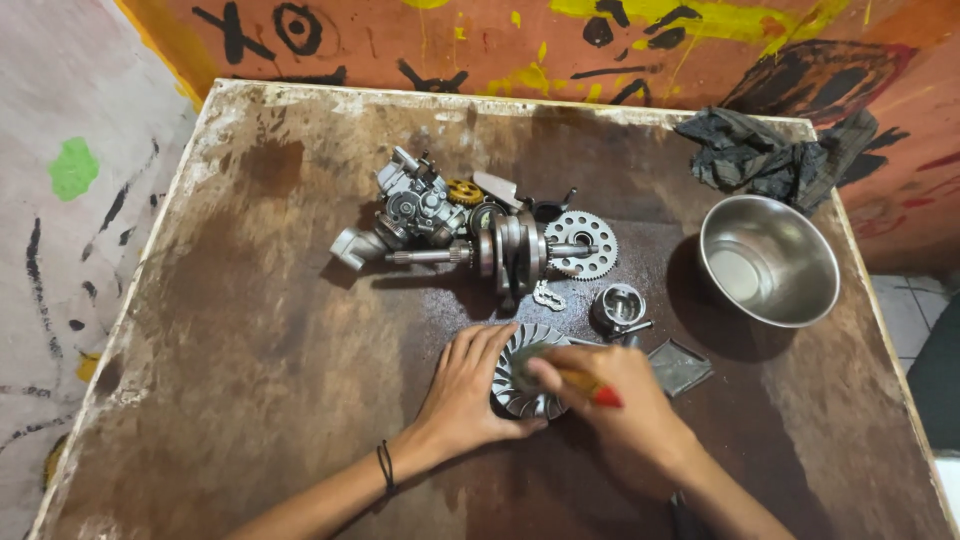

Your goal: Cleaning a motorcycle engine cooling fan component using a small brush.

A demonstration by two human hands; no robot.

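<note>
Fingers (478, 352) of my left hand (465, 395) lie spread flat, pressing on the left edge of a round finned metal wheel (525, 385), while my right hand (625, 405) has its fingers pressed together around a brush with a wooden handle and red end (585, 385), its tip on the wheel's face. Going by size, I see the stained brown table (250, 300) carrying everything, the wheel lying near its front middle. Then a steel bowl (768, 260) sits at right, with a dark rag (770, 150) behind it. Farther back is a crankshaft assembly (505, 250), a carburetor (415, 205) left of it, a toothed sprocket (582, 243), and a small piston (618, 308).
</note>
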